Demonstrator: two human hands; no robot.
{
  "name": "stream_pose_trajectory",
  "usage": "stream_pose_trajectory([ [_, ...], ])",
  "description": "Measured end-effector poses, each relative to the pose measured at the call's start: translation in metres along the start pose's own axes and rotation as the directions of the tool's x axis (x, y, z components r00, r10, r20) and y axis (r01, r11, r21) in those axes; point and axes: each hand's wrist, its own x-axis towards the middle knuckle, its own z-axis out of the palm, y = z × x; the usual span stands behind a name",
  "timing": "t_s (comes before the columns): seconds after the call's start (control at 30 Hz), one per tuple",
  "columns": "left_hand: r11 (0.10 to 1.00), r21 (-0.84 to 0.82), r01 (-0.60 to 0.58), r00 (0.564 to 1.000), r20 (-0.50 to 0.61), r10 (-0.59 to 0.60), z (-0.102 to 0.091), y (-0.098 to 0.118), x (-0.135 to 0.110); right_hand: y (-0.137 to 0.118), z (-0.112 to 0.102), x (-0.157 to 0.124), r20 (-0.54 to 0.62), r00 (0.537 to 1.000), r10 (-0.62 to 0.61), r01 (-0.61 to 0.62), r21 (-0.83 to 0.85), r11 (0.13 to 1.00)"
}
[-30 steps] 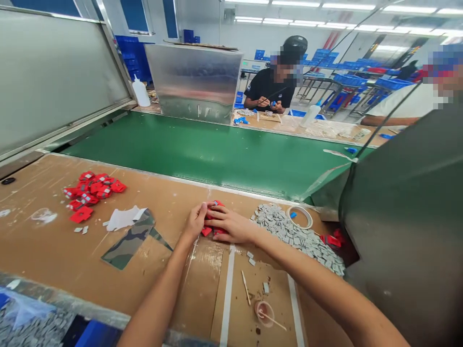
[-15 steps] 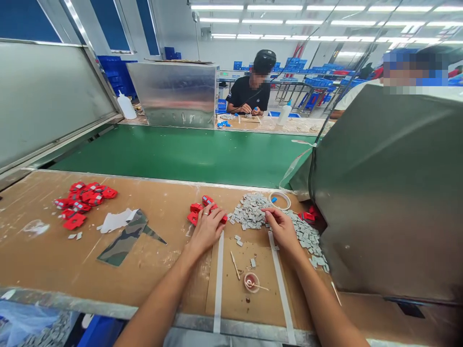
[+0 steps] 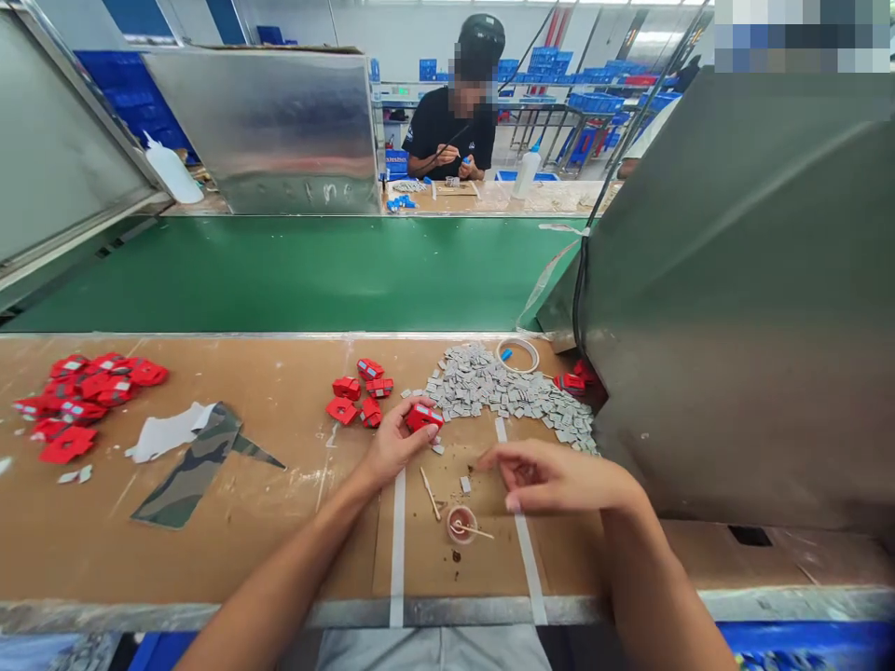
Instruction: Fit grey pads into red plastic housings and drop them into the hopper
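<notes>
My left hand [image 3: 398, 445] is closed around a small red toy car [image 3: 423, 417], thumb at its near side, just above the cardboard. Several similar red pieces [image 3: 362, 391] lie to its left. My right hand [image 3: 552, 475] hangs to the right of a small clear cup [image 3: 461, 525], fingers partly bent and apart, with nothing visible in them. The cup holds some reddish-brown liquid, and a thin stick [image 3: 479, 531] leans in it. A single grey tile [image 3: 465, 485] and a second pale stick [image 3: 430, 494] lie close to the cup.
A heap of grey tiles [image 3: 482, 382] spreads behind my hands, beside a tape roll [image 3: 518, 355]. Left are a red pile [image 3: 90, 387] and a camouflage scrap [image 3: 185, 475]. A dark panel [image 3: 734, 308] stands right. A co-worker [image 3: 454, 121] sits beyond the green belt [image 3: 280, 270].
My left hand has picked a red toy car from the small group and drawn it nearer. My right hand has left the grey tiles and come back toward the cup. The view has tilted down.
</notes>
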Motion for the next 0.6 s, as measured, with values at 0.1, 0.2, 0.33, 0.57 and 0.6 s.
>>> stream_pose_trajectory([
  [0.1, 0.999, -0.040, 0.034, 0.997, 0.077, -0.031, 0.004, -0.007, 0.001, -0.020, 0.019, -0.005, 0.125, 0.991, 0.044, -0.037, -0.059, 0.998],
  [0.2, 0.997, -0.027, 0.076, 0.987, 0.141, -0.071, 0.004, -0.011, 0.002, -0.032, 0.036, 0.001, 0.168, 0.979, 0.115, -0.087, -0.163, 0.983],
  [0.33, 0.993, 0.009, 0.116, 0.976, 0.184, -0.116, 0.002, -0.014, 0.002, -0.038, 0.047, 0.008, 0.117, 0.978, 0.174, -0.136, -0.281, 0.950],
  [0.57, 0.998, 0.013, 0.057, 0.970, 0.234, -0.058, 0.002, -0.016, 0.005, -0.034, 0.049, 0.014, 0.052, 0.997, 0.056, -0.043, -0.215, 0.976],
  [0.6, 0.999, 0.019, 0.046, 0.969, 0.243, -0.049, 0.002, -0.016, 0.005, -0.033, 0.049, 0.015, 0.041, 0.999, 0.027, -0.018, -0.207, 0.978],
])
